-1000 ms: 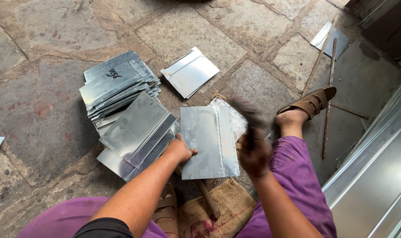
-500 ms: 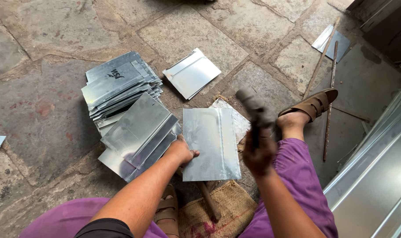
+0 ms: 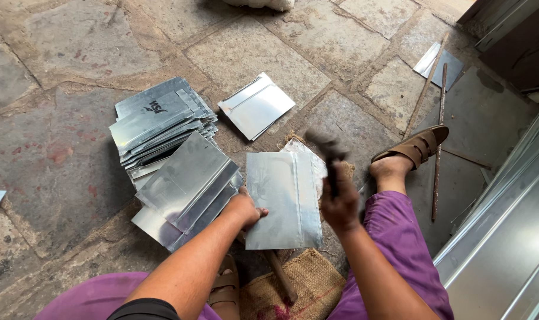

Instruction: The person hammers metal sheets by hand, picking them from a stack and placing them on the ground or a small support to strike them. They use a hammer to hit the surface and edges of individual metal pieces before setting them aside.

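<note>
The person sits on a stone floor and looks down at both hands. The left hand presses on the left edge of a flat metal sheet, with the thumb lying on top of it, so this grip is holding the sheet down. The sheet is shiny and grey, with a raised fold line running from near to far on its right side. It lies in front of the person, between the two hands, and its near end rests over a piece of brown sackcloth. The right hand is closed tight round the handle of a hammer. The hammer is blurry, and its dark head is just above the far right corner of the sheet. To the left of the sheet is a pile of metal sheets, and more folded sheets lean against it, touching the left hand's side. One more folded sheet lies alone, farther away. A wooden stick pokes out from under the sheet, near the person. The person wears purple trousers, and a foot in a brown sandal rests to the right. A thin metal rod lies beside the sandal.
</note>
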